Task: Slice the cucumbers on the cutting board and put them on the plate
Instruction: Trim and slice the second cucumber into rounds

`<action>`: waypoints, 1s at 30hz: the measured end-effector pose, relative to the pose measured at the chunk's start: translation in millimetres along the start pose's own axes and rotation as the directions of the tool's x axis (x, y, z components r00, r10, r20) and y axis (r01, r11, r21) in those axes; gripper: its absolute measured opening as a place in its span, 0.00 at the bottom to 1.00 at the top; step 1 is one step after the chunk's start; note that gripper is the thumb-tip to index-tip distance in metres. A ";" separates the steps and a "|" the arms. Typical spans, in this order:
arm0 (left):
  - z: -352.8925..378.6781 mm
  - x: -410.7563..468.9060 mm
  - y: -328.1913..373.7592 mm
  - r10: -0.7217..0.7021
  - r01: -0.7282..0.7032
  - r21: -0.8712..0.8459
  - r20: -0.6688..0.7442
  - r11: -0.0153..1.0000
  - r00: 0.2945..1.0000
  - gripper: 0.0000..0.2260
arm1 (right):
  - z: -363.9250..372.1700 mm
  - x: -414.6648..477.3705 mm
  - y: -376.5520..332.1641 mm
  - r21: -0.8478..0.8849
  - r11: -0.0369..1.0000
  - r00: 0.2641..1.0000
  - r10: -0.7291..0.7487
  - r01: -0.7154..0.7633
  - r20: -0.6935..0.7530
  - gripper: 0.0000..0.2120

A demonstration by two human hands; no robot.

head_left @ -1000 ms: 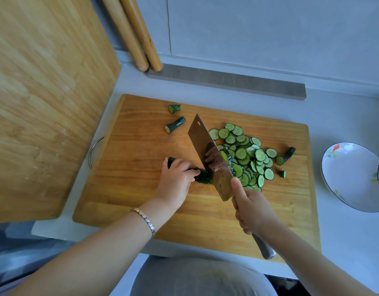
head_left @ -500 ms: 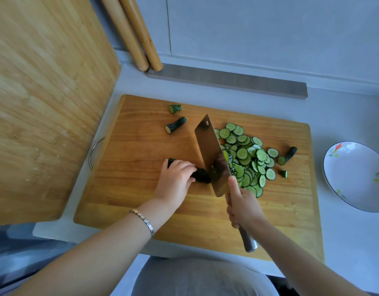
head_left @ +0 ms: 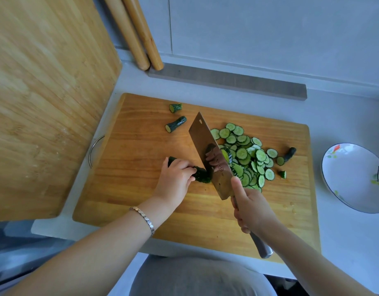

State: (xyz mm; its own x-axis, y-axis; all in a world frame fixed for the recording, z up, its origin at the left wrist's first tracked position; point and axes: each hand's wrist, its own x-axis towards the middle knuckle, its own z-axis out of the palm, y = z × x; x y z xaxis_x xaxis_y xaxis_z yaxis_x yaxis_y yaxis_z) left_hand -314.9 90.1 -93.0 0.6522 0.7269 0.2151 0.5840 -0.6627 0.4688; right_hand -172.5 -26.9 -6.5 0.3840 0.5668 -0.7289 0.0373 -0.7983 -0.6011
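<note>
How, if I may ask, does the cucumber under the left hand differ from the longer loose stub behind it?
The held cucumber is gripped by the left hand and meets the knife; the loose stub lies untouched. The held cucumber lies crosswise; the stub slants. The stub shows a pale cut face; the held cucumber's is behind the blade. Both are dark green, bumpy, on the cutting board.

Pale grey counter point(head_left: 344, 242) and wall point(head_left: 269, 28), two wooden rods point(head_left: 144, 37), perhaps rolling pins, in the corner.
</note>
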 end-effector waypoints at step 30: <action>2.7 1.8 4.2 0.012 -0.013 -0.044 -0.014 0.999 1.000 0.12 | -3.9 2.7 -1.1 0.021 1.000 1.000 0.012 -0.012 -0.016 0.25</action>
State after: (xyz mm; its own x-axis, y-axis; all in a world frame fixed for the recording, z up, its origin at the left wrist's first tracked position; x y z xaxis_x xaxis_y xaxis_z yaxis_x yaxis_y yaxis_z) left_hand -309.9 88.2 -92.9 0.6523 0.7213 0.2331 0.5539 -0.6635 0.5030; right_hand -167.9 -25.2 -6.5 0.3988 0.5535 -0.7311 0.0128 -0.8006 -0.5991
